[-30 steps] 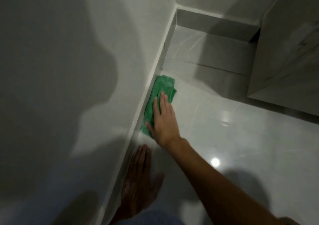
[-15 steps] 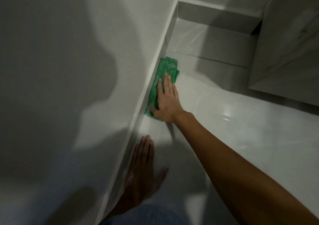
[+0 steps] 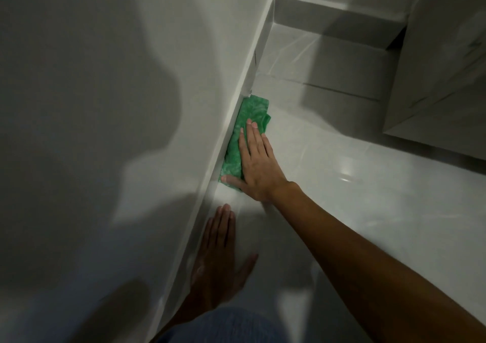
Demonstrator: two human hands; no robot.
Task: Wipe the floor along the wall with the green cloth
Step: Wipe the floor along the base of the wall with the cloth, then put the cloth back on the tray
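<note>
The green cloth point(image 3: 246, 122) lies folded on the glossy white floor point(image 3: 342, 211), its long edge pressed against the skirting of the left wall point(image 3: 105, 106). My right hand point(image 3: 259, 164) lies flat on the cloth's near half, fingers together and pointing toward the far corner, thumb at the cloth's near end. My left hand point(image 3: 219, 253) rests palm down on the floor beside the skirting, nearer to me, fingers spread, holding nothing.
A light skirting board point(image 3: 231, 137) runs along the wall to a corner at the top. A pale cabinet point(image 3: 441, 79) stands at the right, raised off the floor. My knee in blue fabric point(image 3: 226, 327) shows at the bottom edge.
My right hand has slid the cloth along the skirting, first away from me toward the corner, then a little back. My left hand stays planted on the floor.
</note>
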